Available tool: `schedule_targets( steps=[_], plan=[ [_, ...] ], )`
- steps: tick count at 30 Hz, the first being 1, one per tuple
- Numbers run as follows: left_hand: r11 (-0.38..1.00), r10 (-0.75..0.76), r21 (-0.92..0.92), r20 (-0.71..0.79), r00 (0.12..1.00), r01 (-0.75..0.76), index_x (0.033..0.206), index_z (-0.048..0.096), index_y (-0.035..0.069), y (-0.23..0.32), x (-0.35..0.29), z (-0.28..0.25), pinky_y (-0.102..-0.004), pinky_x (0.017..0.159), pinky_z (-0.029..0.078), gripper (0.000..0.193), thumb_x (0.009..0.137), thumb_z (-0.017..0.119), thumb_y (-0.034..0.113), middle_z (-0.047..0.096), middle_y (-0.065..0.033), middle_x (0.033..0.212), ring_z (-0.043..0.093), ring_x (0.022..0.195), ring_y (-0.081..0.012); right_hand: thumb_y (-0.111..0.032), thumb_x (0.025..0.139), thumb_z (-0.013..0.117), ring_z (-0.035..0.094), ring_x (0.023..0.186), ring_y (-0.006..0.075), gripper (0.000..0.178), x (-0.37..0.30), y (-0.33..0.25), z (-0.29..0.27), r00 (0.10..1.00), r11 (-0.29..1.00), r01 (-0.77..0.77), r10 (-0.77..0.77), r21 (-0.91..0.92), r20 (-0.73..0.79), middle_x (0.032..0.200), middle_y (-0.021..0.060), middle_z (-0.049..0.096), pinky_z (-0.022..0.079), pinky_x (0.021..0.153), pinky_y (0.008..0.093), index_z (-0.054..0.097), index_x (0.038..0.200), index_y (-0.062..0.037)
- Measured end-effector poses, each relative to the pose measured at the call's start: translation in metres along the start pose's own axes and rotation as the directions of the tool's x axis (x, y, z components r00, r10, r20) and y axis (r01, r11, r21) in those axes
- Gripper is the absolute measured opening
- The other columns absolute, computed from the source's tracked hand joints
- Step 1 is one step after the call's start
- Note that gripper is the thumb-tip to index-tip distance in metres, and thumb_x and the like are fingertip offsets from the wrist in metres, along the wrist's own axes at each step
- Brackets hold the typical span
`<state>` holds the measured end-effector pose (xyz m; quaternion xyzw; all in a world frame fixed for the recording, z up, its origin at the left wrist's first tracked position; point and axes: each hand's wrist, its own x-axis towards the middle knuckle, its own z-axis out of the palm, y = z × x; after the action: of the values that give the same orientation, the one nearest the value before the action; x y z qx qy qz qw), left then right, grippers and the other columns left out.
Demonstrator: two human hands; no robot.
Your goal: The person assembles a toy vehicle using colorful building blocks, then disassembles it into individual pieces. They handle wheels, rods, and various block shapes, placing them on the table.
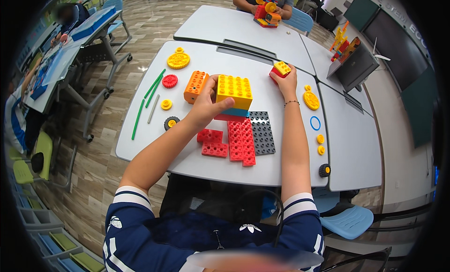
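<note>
My left hand (205,102) grips a stack of toy building bricks (234,99), yellow on top with blue and red layers below, its thumb along the front side. Farther off at the right, my right hand (287,79) closes round a small pair of bricks (281,69), one yellow and one red. An orange block (196,86) with round holes stands just left of my left hand. Below the held stack lie long red beams (241,140), partly beside a dark grey studded plate (263,133). Short red beams (213,149) rest left of them.
At the left lie yellow gears (178,60), a red gear (169,81), green rods (152,89), a grey rod (153,109) and a wheel (172,124). Along the right edge are another yellow gear (311,99), a blue ring (315,123) and a wheel (324,170). A person sits opposite with a brick model (268,14).
</note>
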<state>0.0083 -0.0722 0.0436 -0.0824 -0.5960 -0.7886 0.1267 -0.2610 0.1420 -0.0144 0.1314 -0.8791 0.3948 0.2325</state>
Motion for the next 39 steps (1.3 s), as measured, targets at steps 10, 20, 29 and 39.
schedule_targets(
  steps=[10,20,29,39],
  plan=[
    [0.520,0.565,0.753,0.052,0.824,-0.404,0.121,0.042,0.004,0.001,0.003,-0.002,-0.0348,0.092,0.044,0.076,0.064,0.087,0.025,0.049,-0.0130,0.112,0.053,0.106,-0.0242,-0.044,0.089,0.060,0.063,0.078,0.0185,0.050,-0.007,-0.138,-0.057,0.898,0.928,-0.021,-0.146,0.371,0.416,0.092,0.0121,0.067,0.050,0.070,0.0294,0.064,0.104,0.0035],
    [0.359,0.647,0.885,-0.007,0.762,-0.296,0.125,0.043,0.004,0.006,0.008,-0.006,-0.0403,0.090,0.043,0.078,0.060,0.084,0.019,0.049,-0.0140,0.112,0.049,0.106,-0.0304,-0.060,0.085,0.052,0.063,0.091,0.0330,0.072,-0.099,-0.234,-0.058,0.764,0.936,0.333,-0.339,0.113,0.549,0.095,0.0248,0.063,0.051,0.076,0.0388,0.058,0.104,0.0089],
    [0.388,0.561,0.881,0.008,0.828,-0.272,0.128,0.041,0.003,0.004,0.010,-0.010,-0.0410,0.092,0.042,0.076,0.066,0.082,0.019,0.052,-0.0158,0.116,0.051,0.108,-0.0309,-0.058,0.087,0.050,0.064,0.072,0.0320,0.067,-0.084,-0.211,-0.039,0.744,0.941,0.192,-0.326,0.280,0.584,0.077,0.0228,0.064,0.051,0.067,0.0379,0.062,0.085,0.0074],
    [0.360,0.538,0.895,0.033,0.842,-0.265,0.125,0.045,0.003,0.005,0.014,-0.016,-0.0394,0.089,0.044,0.073,0.066,0.084,0.022,0.054,-0.0148,0.112,0.053,0.105,-0.0290,-0.058,0.087,0.051,0.063,0.067,0.0257,0.066,-0.080,-0.203,-0.031,0.707,0.930,0.100,-0.316,0.353,0.633,0.073,0.0200,0.064,0.050,0.063,0.0340,0.064,0.085,0.0072]
  ],
)
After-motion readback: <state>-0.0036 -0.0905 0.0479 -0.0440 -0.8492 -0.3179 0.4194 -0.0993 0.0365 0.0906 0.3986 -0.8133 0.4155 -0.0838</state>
